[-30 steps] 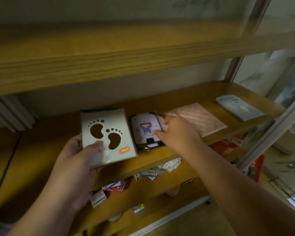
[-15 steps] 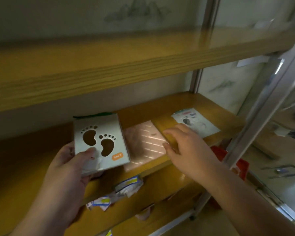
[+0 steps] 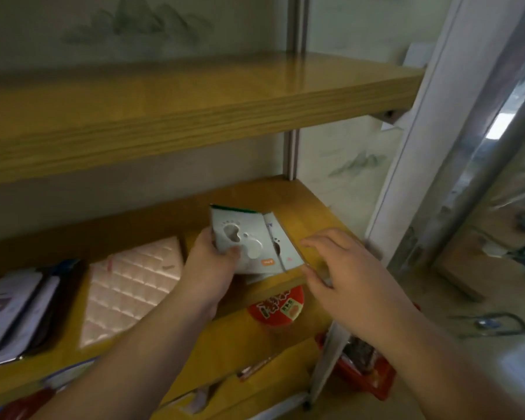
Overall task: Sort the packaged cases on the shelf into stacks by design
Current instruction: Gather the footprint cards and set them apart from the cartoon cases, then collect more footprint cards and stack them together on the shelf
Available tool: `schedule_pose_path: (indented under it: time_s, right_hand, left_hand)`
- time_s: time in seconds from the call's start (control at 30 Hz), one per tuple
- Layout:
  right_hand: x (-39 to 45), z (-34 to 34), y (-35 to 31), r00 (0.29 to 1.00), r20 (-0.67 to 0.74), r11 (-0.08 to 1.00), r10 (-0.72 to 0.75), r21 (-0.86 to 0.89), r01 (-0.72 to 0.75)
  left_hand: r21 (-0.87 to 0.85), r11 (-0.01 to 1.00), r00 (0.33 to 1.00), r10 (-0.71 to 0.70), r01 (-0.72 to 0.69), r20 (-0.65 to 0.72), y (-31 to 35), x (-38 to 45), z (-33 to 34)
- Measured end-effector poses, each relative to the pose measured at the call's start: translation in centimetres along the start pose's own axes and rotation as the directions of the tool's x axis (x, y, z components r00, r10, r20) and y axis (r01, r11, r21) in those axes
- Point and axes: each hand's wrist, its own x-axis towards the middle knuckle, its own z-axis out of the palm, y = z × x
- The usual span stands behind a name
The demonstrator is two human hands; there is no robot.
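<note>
Footprint case point(image 3: 243, 241), pinched at its lower edge by the left hand point(image 3: 212, 268), hovers over the shelf point(image 3: 309, 207); light, stiff, slick, best edge-gripped. Right hand point(image 3: 343, 274) beside it, fingers loose, empty.

Two hands are showing: the left hand point(image 3: 208, 269) near the middle of the frame and the right hand point(image 3: 341, 275) to its right. Two footprint cases point(image 3: 243, 237) are sitting at the centre, one overlapping the other. One pink quilted case point(image 3: 131, 286) is lying at centre left. At the left edge a stack of cartoon cases point(image 3: 12, 310) is lying; at least two are showing, but blur is keeping the exact count unclear. Two wooden shelves are crossing the frame: the upper shelf point(image 3: 194, 116) and the middle shelf point(image 3: 300, 207). One red round container point(image 3: 275, 307) is peeking out below centre, and one red basket point(image 3: 367, 377) is sitting at lower right.
</note>
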Motion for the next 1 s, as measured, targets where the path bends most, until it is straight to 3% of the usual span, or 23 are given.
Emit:
schedule_pose_path:
  time_s: [0.17,0.3,0.4,0.57,0.63,0.77,1.0]
  right_hand:
    - [0.0,0.3,0.9,0.999,0.036,0.999,-0.031,0.026,0.03]
    - [1.1,0.4,0.9,0.997,0.039,0.997,-0.061,0.053,0.059]
    - [2.3,0.8,0.2,0.996,0.017,0.993,-0.088,0.079,0.087]
    - [4.1,3.2,-2.2,0.989,0.006,0.978,-0.15,0.149,0.147]
    - [4.7,4.5,-4.0,0.984,0.022,0.97,-0.177,0.171,0.171]
    - [5.4,6.4,-8.8,0.97,0.044,0.956,-0.241,0.181,0.229]
    - [4.1,8.4,-19.8,0.939,0.05,0.928,-0.341,0.178,0.328]
  left_hand:
    - [0.35,0.93,0.994,0.104,-0.11,0.034,0.4,-0.4,1.0]
    - [0.503,0.848,0.986,0.143,-0.167,0.085,0.6,-1.2,0.5]
    - [0.656,0.709,0.955,0.288,-0.258,0.065,0.5,-1.9,-1.0]
    - [0.874,0.429,0.92,0.39,-0.228,0.048,0.2,-3.7,-6.1]
    - [0.905,0.371,0.915,0.4,-0.211,0.049,0.3,-4.4,-8.7]
    - [0.927,0.338,0.904,0.428,-0.161,0.001,0.2,-6.4,-14.2]
    - [0.915,0.39,0.857,0.502,-0.107,-0.114,-1.5,-12.1,-25.4]
